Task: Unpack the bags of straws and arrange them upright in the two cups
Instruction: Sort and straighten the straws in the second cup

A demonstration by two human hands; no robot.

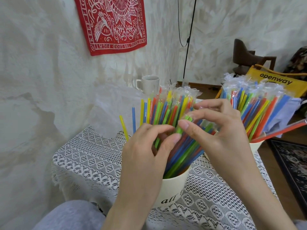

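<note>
At six o'clock on the table, the near cup [172,188] was full; your left hand [141,156] and right hand [221,136] pinched its wrapped straws [181,146], the cup at three o'clock [256,146] looked equally packed, so only tidying seemed left.

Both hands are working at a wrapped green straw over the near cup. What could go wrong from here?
1. The left hand and right hand tug a green straw amid the leaning bundle; neighbours could spill from the near cup.
2. The far cup is crammed, with one red straw already splayed outward; it may drop.
</note>
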